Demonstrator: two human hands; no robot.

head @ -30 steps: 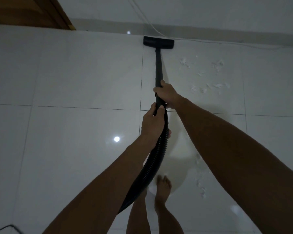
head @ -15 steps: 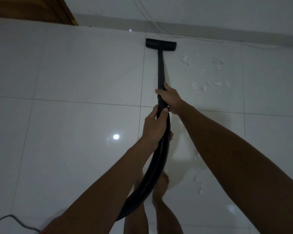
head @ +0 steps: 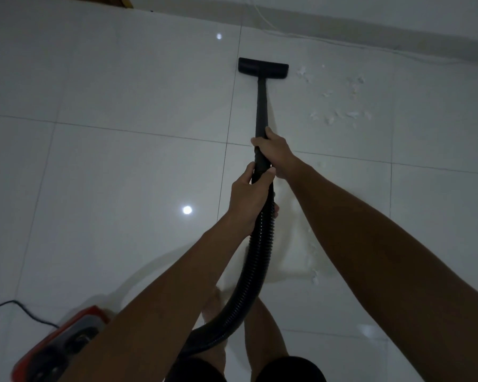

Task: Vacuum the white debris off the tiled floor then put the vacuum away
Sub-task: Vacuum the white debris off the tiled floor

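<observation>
I am gripping the black wand (head: pixel 261 106) with my right hand (head: pixel 273 154) wrapped round it farther out for steering, and my left hand (head: pixel 250 199) clasping the hose (head: pixel 255 260) end for push. The floor head (head: pixel 263 68) is lying flat on the tiles, just left of the white debris (head: pixel 340 117), which is not yet collected. The red vacuum body (head: pixel 64 343) is sitting near left.

place: home room | evidence: glossy tiled floor (head: pixel 122 175); baseboard (head: pixel 370 26); household vacuum (head: pixel 64 340)
</observation>
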